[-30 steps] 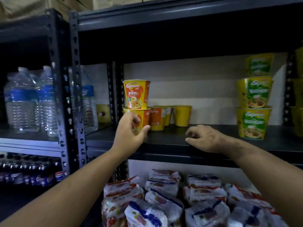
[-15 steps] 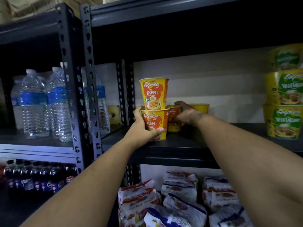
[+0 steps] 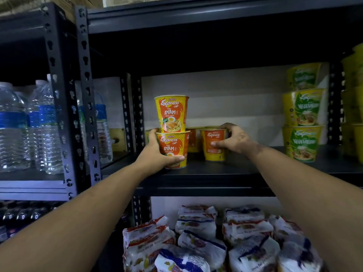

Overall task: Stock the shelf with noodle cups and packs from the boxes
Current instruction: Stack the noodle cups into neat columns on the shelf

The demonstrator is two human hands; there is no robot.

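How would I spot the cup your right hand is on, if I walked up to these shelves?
Find the dark metal shelf above the piled noodle packs. Near its left end stands a two-high stack of orange Ayam cups. Just right of that stack is a single orange cup, gripped by the right hand; it is turned so no Ayam name shows, with nothing stacked on it.

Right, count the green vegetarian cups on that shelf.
3 green vegetarian cups in one stack at the shelf's right end: bottom, middle, top. More may be hidden behind them.

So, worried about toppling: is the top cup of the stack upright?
Upright: the top cup sits level on the lower cup, label reading straight.
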